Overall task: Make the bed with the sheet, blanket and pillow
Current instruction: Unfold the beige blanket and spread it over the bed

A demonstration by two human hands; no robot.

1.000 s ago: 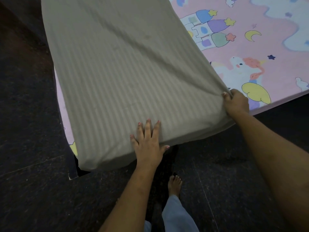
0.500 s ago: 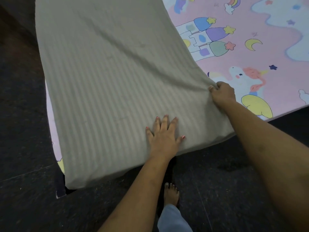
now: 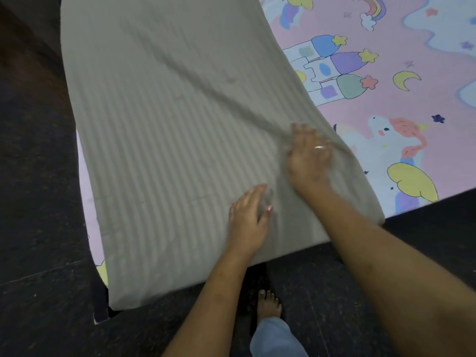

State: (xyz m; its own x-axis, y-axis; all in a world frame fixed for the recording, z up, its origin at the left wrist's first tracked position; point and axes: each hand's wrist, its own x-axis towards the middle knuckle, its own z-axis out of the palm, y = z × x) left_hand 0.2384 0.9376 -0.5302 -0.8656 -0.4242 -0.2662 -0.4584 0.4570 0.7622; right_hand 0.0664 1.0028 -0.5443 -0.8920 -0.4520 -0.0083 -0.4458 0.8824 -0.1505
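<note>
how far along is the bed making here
Early to midway. Done: the pink printed sheet lies flat on the bed. In hand: the grey striped blanket covers only a strip along one side, and the left hand and right hand rest flat on it, apparently smoothing a diagonal crease. Left: spreading the blanket across the bare sheet and adding the pillow, which is not in view.

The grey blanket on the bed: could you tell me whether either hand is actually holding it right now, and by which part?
Neither appears to hold it. The left hand and right hand lie flat on the grey blanket near its bottom edge, fingers extended, though both are motion-blurred.
</note>
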